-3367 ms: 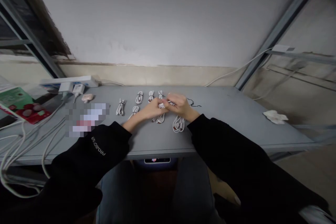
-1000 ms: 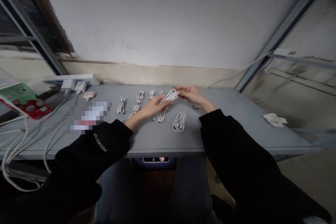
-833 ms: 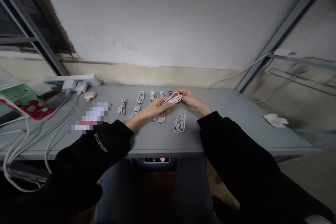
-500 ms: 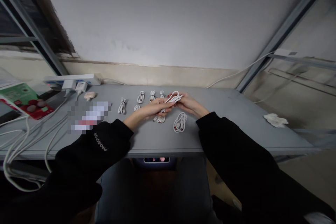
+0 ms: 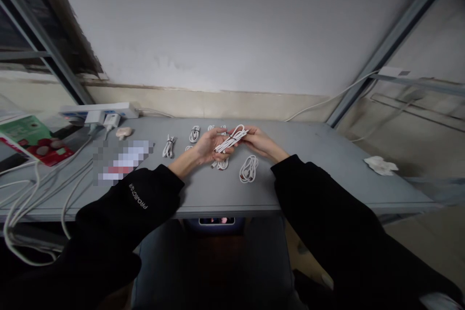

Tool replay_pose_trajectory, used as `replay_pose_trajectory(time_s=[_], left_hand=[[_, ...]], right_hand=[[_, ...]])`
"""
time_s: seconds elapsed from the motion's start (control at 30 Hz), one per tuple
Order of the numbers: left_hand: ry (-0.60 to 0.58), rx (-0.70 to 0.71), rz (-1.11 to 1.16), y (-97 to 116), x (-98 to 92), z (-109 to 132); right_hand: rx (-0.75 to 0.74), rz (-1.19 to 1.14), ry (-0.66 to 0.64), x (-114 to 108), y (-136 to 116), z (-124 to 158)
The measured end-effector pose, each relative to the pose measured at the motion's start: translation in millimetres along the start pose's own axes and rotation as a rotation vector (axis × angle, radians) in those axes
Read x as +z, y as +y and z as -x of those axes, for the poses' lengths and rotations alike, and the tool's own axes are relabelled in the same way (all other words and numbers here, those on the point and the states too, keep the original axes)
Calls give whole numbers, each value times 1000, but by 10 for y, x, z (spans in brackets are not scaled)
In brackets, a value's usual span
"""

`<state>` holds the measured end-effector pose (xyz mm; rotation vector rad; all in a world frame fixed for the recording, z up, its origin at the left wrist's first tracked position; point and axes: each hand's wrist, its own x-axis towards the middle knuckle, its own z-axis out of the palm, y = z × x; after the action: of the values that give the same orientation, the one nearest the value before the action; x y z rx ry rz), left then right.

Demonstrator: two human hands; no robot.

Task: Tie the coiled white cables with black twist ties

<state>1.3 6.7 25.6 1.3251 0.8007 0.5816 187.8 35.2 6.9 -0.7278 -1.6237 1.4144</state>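
Observation:
A folded white cable (image 5: pixel 232 139) with a dark tie around its middle is held above the desk between both hands. My left hand (image 5: pixel 209 147) supports it from the left, fingers curled beneath the bundle. At its upper right end, the fingers of my right hand (image 5: pixel 256 139) are closed on the cable. Below them lies a loosely coiled white cable (image 5: pixel 249 169). Another coiled cable (image 5: pixel 222 163) is partly covered by my left hand. Tied white cables lie farther back, among them one bundle (image 5: pixel 194 133) and, to the left, another bundle (image 5: pixel 168 147).
A white power strip (image 5: pixel 125 110) with plugged-in chargers stands at the back left. Near it are a peach-coloured case (image 5: pixel 123 132), a green and red box (image 5: pixel 34 138) and loose white cords (image 5: pixel 22 213). A crumpled tissue (image 5: pixel 380 165) lies at the right.
My left hand has turned palm up and its thumb has lifted off the cable. The bundle now lies across the fingers, with its dark tie showing.

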Motion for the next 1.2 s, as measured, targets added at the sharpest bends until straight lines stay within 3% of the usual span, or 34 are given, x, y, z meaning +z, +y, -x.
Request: replay_pose_trajectory(time_s=[0.4, 0.73, 1.2], left_hand=[[22, 48, 156, -54, 45, -38], [28, 108, 280, -68, 44, -41], [115, 239, 192, -106, 30, -78]], right_hand=[[-153, 85, 89, -78, 86, -60], [-249, 169, 105, 0, 93, -37], [-387, 253, 269, 121, 283, -68]])
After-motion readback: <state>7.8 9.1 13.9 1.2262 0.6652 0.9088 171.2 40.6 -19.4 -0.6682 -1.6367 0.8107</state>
